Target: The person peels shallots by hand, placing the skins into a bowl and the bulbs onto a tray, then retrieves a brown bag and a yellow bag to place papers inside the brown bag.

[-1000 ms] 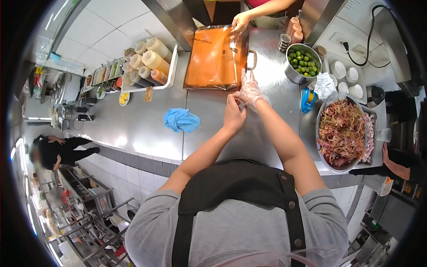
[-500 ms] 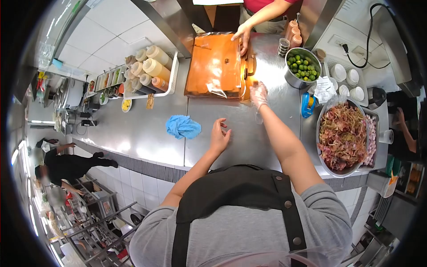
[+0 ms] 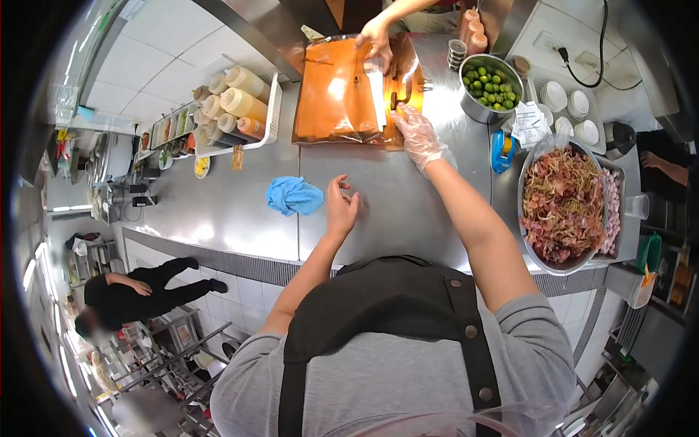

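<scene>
A wide orange case [image 3: 331, 87] covered in shiny clear plastic lies at the far side of the steel counter, with a dark handle [image 3: 400, 98] along its right side. My right hand [image 3: 421, 137], in a clear plastic glove, reaches to the case's near right corner; its outstretched fingers touch the edge below the handle. My left hand [image 3: 341, 207] is bare, held over the counter with fingers apart and nothing in it. Just left of it lies a crumpled blue cloth [image 3: 294, 196]. Across the counter another person's hand [image 3: 376, 40] is on the case's far edge, above a white strip [image 3: 377, 95].
On the left stands a white basket [image 3: 271, 120] of sauce bottles [image 3: 244, 104]. To the right are a steel pot of green limes [image 3: 491, 87], a blue tape dispenser [image 3: 502, 151], paper slips [image 3: 530, 124] and a large bowl of reddish shredded food [image 3: 562, 207].
My right hand has moved up onto the case's corner. The other person's hand has shifted left, and a white strip now shows by the handle. My left hand stays open near the cloth.
</scene>
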Demonstrator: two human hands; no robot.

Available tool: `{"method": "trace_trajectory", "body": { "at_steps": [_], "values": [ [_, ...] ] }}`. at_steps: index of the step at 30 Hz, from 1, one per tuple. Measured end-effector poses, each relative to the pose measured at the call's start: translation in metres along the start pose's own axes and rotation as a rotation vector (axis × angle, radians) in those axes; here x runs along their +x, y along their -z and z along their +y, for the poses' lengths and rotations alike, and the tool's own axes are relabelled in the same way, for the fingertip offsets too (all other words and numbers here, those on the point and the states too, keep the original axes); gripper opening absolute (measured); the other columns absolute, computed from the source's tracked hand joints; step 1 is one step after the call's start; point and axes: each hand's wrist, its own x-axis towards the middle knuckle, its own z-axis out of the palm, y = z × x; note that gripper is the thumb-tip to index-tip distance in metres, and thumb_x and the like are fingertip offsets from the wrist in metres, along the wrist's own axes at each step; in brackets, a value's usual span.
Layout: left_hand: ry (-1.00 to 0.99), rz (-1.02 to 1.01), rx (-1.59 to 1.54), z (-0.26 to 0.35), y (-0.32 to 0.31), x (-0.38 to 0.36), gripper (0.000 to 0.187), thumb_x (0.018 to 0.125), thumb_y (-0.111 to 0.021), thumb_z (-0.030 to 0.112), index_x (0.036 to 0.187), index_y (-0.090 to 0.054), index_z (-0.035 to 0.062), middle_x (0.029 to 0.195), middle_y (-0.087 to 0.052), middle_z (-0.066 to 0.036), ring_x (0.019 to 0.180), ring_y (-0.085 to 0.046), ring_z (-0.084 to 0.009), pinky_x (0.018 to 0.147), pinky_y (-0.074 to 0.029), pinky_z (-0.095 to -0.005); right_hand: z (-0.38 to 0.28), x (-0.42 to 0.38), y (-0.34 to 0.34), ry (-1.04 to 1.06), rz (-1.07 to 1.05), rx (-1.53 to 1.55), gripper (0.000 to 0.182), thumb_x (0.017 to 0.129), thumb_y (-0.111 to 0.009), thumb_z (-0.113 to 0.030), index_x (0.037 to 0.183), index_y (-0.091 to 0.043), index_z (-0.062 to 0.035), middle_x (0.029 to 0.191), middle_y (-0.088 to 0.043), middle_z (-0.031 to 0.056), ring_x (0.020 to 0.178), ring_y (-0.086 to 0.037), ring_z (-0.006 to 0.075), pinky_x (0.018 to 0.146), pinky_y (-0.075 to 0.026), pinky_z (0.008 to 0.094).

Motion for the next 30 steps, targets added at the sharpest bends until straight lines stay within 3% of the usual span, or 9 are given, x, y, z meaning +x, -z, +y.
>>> {"method": "trace_trajectory", "body": {
  "at_steps": [4, 6, 7, 14, 18, 21, 23, 28, 30],
  "values": [
    [0.029, -0.042, 0.125, 0.0, 0.008, -0.004, 0.061, 0.081, -0.072, -0.001, 0.135, -0.045, 0.0009, 0.12, -0.051, -0.018, 0.092, -0.059, -0.0244, 0.08, -0.051, -0.0347, -0.002, -0.021, -0.017, -0.132, -0.113, 0.071, 0.043, 0.091, -0.062, -0.018, 0.134, -0.06, -0.0144, 0.145, -0.05, 0.0209, 0.135, -0.047, 0.0391, 0.111, -0.039, 0.0482],
    [-0.129, 0.112, 0.554, -0.007, 0.021, -0.006, 0.067, 0.08, -0.074, 0.005, 0.139, -0.043, 0.0015, 0.132, -0.046, -0.022, 0.121, -0.047, -0.036, 0.102, -0.042, -0.0429, -0.002, -0.025, -0.014, -0.154, -0.114, 0.078, 0.043, 0.092, -0.064, -0.023, 0.134, -0.06, -0.0141, 0.144, -0.051, 0.0228, 0.134, -0.047, 0.0403, 0.112, -0.036, 0.0494],
    [-0.022, 0.118, 0.525, -0.005, 0.03, -0.007, 0.069, 0.08, -0.075, 0.009, 0.141, -0.043, 0.0023, 0.141, -0.039, -0.024, 0.132, -0.035, -0.0435, 0.112, -0.031, -0.0479, -0.001, -0.025, -0.012, -0.157, -0.119, 0.089, 0.043, 0.092, -0.063, -0.024, 0.134, -0.061, -0.014, 0.144, -0.051, 0.0229, 0.134, -0.047, 0.0401, 0.112, -0.037, 0.0493],
    [0.21, 0.265, 0.674, -0.07, 0.092, -0.012, 0.056, 0.082, -0.074, 0.01, 0.134, -0.053, 0.005, 0.137, -0.044, -0.024, 0.13, -0.04, -0.0435, 0.107, -0.035, -0.0504, -0.001, -0.029, -0.01, -0.167, -0.111, 0.094, 0.043, 0.092, -0.064, -0.026, 0.133, -0.061, -0.0127, 0.141, -0.053, 0.0221, 0.134, -0.048, 0.0386, 0.112, -0.038, 0.0475],
    [0.196, 0.168, 0.713, -0.09, 0.106, -0.013, 0.048, 0.085, -0.073, 0.012, 0.129, -0.058, 0.0007, 0.122, -0.056, -0.023, 0.113, -0.054, -0.0417, 0.097, -0.045, -0.0471, -0.004, -0.028, -0.011, -0.159, -0.072, 0.082, 0.041, 0.092, -0.062, -0.021, 0.132, -0.062, -0.012, 0.138, -0.055, 0.0217, 0.133, -0.049, 0.0374, 0.111, -0.038, 0.0469],
    [0.36, -0.009, 0.803, -0.041, 0.11, 0.014, 0.043, 0.085, -0.073, 0.018, 0.123, -0.063, 0.0009, 0.113, -0.062, -0.023, 0.106, -0.06, -0.0407, 0.093, -0.048, -0.0468, 0.003, -0.021, -0.015, -0.148, -0.075, 0.07, 0.036, 0.091, -0.058, -0.016, 0.126, -0.064, -0.0105, 0.136, -0.056, 0.0204, 0.13, -0.051, 0.0353, 0.107, -0.041, 0.0487],
    [0.502, -0.136, 0.836, -0.015, 0.101, 0.032, 0.041, 0.085, -0.074, 0.022, 0.12, -0.065, 0.0014, 0.11, -0.064, -0.022, 0.104, -0.062, -0.0402, 0.091, -0.049, -0.0469, -0.006, 0.006, 0.008, -0.277, -0.377, 0.073, 0.027, 0.088, -0.057, -0.013, 0.111, -0.07, -0.0088, 0.121, -0.064, 0.0199, 0.117, -0.06, 0.0334, 0.097, -0.048, 0.048],
    [-0.062, 0.067, 0.614, 0.046, 0.041, 0.087, 0.039, 0.085, -0.076, 0.027, 0.113, -0.067, 0.0018, 0.113, -0.064, -0.022, 0.11, -0.061, -0.0389, 0.092, -0.05, -0.0439, -0.003, 0.047, -0.012, -0.319, -0.416, 0.015, 0.015, 0.081, -0.062, -0.01, 0.091, -0.073, -0.007, 0.088, -0.07, 0.0193, 0.091, -0.068, 0.0353, 0.083, -0.053, 0.0443],
    [-0.209, 0.065, 0.518, 0.073, 0.009, 0.112, 0.036, 0.086, -0.075, 0.026, 0.114, -0.066, 0.005, 0.122, -0.061, -0.022, 0.116, -0.059, -0.0378, 0.094, -0.05, -0.0441, -0.007, 0.06, -0.019, -0.647, -0.346, 0.536, 0.017, 0.082, -0.061, -0.009, 0.096, -0.071, -0.0073, 0.093, -0.071, 0.0166, 0.091, -0.068, 0.0335, 0.081, -0.054, 0.041]
  ]
}}
